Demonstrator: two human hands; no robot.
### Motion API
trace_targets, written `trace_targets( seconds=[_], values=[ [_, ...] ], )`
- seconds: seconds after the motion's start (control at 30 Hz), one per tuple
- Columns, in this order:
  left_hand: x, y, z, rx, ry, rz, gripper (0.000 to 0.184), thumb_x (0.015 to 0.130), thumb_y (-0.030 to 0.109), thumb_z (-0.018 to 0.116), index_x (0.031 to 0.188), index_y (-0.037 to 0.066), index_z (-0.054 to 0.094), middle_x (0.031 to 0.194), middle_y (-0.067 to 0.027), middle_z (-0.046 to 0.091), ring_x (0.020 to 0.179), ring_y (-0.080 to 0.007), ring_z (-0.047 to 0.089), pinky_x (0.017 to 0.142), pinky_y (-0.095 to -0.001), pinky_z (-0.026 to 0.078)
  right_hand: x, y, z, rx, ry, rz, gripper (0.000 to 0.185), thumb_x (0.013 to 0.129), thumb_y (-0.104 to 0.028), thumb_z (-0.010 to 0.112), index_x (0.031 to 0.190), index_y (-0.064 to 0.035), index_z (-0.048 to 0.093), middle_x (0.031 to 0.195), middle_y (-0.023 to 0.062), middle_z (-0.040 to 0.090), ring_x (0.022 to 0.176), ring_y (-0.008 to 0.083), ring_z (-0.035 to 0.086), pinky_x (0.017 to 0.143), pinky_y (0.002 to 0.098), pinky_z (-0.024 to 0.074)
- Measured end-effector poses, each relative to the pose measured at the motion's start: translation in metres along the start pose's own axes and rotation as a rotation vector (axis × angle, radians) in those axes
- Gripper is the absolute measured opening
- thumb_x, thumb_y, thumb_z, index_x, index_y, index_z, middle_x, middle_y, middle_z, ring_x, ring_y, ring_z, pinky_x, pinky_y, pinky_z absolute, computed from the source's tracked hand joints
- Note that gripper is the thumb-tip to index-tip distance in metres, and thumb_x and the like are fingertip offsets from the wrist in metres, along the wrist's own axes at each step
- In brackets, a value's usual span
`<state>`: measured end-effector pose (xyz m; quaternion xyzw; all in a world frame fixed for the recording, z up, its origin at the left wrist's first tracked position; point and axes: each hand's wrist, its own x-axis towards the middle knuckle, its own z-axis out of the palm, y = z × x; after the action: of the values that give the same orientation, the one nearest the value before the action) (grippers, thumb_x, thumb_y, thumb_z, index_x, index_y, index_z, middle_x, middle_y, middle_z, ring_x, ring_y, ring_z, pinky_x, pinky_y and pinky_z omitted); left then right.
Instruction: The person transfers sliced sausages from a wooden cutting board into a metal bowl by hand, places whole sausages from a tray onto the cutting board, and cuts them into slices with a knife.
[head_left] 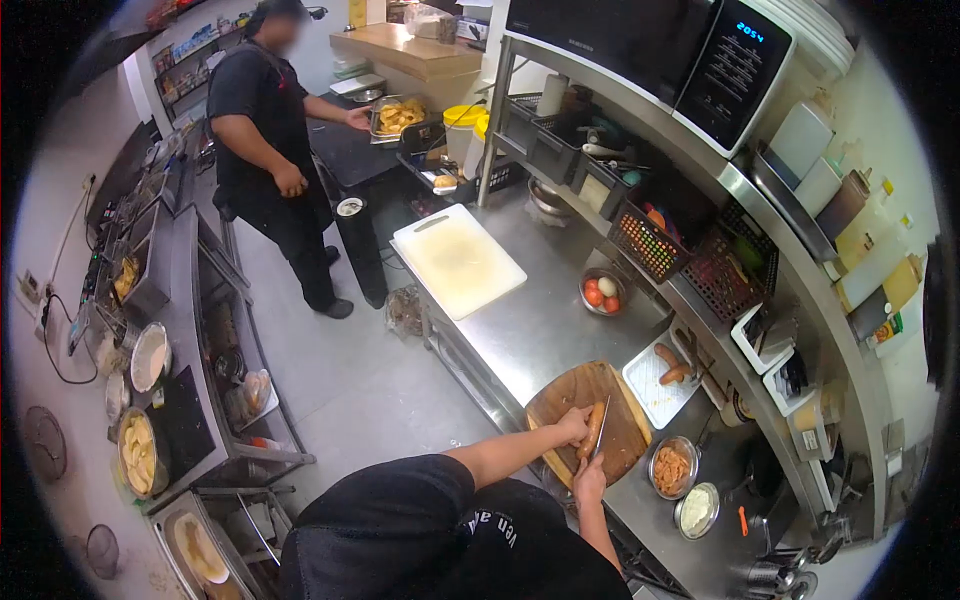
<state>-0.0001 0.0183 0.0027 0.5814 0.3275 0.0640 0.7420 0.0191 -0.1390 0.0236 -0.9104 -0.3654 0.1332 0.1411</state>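
Observation:
A sausage (pixel 597 421) lies on the round-cornered wooden board (pixel 622 440) on the steel counter. My left hand (pixel 574 427) is closed on the sausage from its left side. In my right hand (pixel 590 478) is a knife (pixel 602 430), its blade pointing away from me along the sausage's right side. Beyond the board, a white tray (pixel 650 398) holds more sausages (pixel 674 373). Right of the board stand a bowl of chopped orange-pink food (pixel 671 468) and a bowl of white food (pixel 697 510).
A white cutting board (pixel 460 262) lies on the far counter. Behind it, a bowl (pixel 601 291) holds tomatoes. Shelves with black crates (pixel 648 237) and a microwave (pixel 650 50) overhang the right side. Another person (pixel 265 140) stands far left, touching a food container (pixel 398 117).

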Motion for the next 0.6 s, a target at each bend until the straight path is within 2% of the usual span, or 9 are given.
trace_targets(
  seconds=[0.17,0.27,0.6],
  values=[
    [-0.01,0.01,-0.001,0.005,0.037,-0.023,0.075,0.073,-0.007,0.06,0.139,0.02,0.038,0.105,-0.0078,0.064,0.081,-0.0205,0.065,0.055,-0.0367,0.057,0.0,-0.006,-0.005,-0.02,-0.036,0.035,0.041,0.093,-0.025,0.046,0.119,0.0046,0.035,0.08,0.03,0.062,0.076,0.046,0.061,0.068,0.0516,0.0472],
    [-0.005,0.006,-0.002,0.035,0.018,-0.024,0.075,0.073,-0.007,0.06,0.14,0.02,0.038,0.105,-0.0083,0.064,0.081,-0.0202,0.065,0.055,-0.0358,0.057,0.003,-0.001,0.001,-0.033,-0.01,0.022,0.038,0.093,-0.025,0.046,0.115,0.0038,0.036,0.079,0.0299,0.062,0.076,0.0461,0.061,0.068,0.0517,0.0471],
    [0.002,-0.007,-0.002,-0.007,-0.003,-0.009,0.073,0.075,-0.005,0.061,0.14,0.018,0.038,0.111,-0.0078,0.063,0.084,-0.021,0.064,0.057,-0.0351,0.058,0.004,0.008,0.012,-0.026,0.03,-0.047,0.041,0.093,-0.026,0.045,0.118,0.0053,0.034,0.08,0.0312,0.061,0.076,0.0467,0.06,0.067,0.0527,0.0464]
  ],
)
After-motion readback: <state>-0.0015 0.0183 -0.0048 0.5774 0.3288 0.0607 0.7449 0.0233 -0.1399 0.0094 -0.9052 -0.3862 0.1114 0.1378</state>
